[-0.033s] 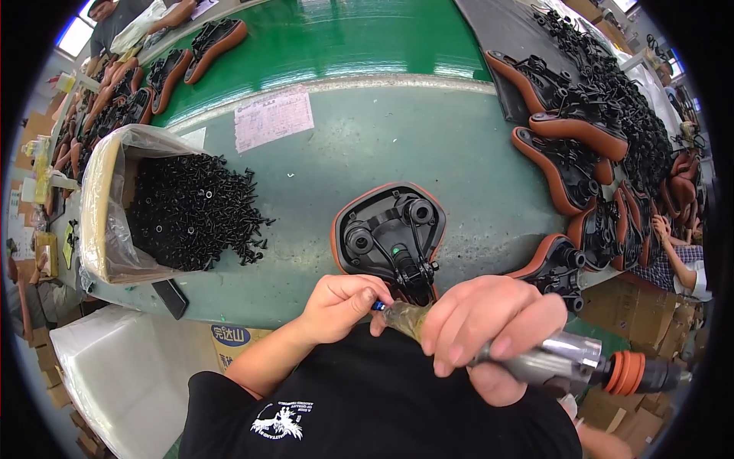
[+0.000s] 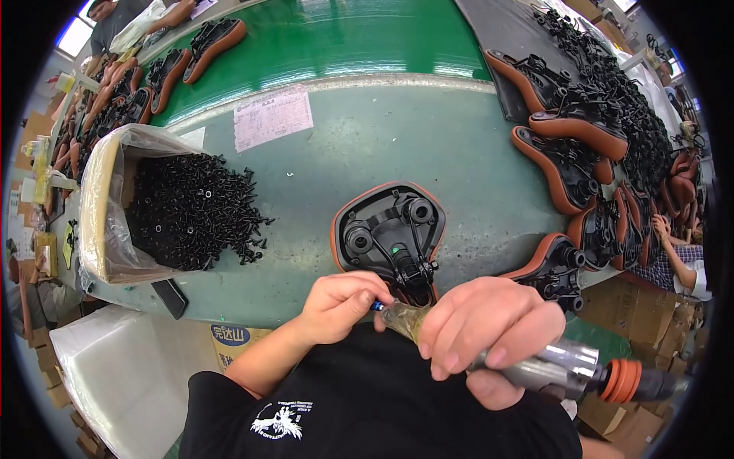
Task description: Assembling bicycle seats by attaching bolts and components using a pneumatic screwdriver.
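The counter [image 2: 367, 138] spans the middle, its pale far edge bordering a glossy green surface [image 2: 352, 38] and its near edge running beside the person's torso. Its right side is taken up by brown-edged saddles [image 2: 577, 128] and, beyond them, a heap of black parts [image 2: 604, 76]. A plastic-lined box [image 2: 93, 206] lies on its side at left, black screws [image 2: 195, 214] spilling from its open side. Between box and saddles there is open room, widest beyond the middle saddle [image 2: 397, 237], which rests underside up near the front edge, its near end partly hidden by the hands.

The black shirt [image 2: 382, 398] carries a white emblem with small lettering. The silver power tool [image 2: 562, 363] is held aslant over the front edge, nose toward the left. The right hand [image 2: 493, 321] wraps its fingers around the body; the left hand [image 2: 336, 306] has thumb and forefinger pinched closely at the nose, by a small blue tip [image 2: 377, 305]; whether they also grip a screw cannot be told. A pinkish printed sheet [image 2: 271, 118], writing too small to read, lies flat beyond. The dark phone [image 2: 172, 298] sits at the near edge, beside the box.
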`<move>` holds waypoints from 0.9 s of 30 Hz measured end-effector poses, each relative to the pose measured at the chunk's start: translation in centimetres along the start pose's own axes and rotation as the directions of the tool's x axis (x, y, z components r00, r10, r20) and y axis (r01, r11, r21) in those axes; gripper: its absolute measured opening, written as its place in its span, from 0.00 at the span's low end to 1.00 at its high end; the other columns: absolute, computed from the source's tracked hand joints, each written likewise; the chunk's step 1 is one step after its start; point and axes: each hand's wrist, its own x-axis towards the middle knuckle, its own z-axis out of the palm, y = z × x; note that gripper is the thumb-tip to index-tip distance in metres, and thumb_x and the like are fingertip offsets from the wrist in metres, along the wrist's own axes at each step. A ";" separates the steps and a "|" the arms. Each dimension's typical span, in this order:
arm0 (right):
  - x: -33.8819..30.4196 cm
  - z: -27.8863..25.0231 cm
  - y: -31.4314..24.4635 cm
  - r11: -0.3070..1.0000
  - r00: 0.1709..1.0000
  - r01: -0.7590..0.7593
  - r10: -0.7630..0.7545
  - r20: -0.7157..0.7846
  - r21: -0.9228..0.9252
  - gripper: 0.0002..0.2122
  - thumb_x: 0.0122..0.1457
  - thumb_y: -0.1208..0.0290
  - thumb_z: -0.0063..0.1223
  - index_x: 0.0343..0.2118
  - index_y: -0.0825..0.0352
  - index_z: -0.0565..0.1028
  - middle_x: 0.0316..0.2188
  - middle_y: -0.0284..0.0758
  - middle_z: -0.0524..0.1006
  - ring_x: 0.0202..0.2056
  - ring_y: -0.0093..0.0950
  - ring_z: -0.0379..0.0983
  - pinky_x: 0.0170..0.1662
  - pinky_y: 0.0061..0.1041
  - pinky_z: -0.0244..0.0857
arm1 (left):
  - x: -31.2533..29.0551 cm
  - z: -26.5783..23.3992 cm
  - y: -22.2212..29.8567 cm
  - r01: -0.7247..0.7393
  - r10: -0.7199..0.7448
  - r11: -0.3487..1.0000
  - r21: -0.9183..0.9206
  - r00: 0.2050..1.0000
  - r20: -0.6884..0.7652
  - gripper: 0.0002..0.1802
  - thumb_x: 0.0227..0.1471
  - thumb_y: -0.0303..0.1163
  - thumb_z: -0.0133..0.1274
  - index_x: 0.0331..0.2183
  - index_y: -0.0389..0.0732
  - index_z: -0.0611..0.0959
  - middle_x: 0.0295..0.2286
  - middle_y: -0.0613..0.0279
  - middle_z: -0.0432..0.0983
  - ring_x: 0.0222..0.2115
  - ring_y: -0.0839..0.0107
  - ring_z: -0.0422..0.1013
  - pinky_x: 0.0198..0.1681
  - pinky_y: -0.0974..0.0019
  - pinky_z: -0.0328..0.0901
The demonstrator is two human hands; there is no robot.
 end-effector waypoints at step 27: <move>1.9 3.7 7.6 0.891 0.968 -0.213 0.137 -0.210 -0.400 0.13 0.64 0.77 0.57 0.44 0.61 0.63 0.37 0.40 0.72 0.26 0.30 0.74 0.39 0.40 0.75 | 3.3 -7.2 -1.7 -0.212 0.762 0.155 0.965 0.648 0.020 0.25 0.35 0.25 0.72 0.40 0.36 0.83 0.45 0.57 0.79 0.55 0.49 0.75 0.57 0.52 0.72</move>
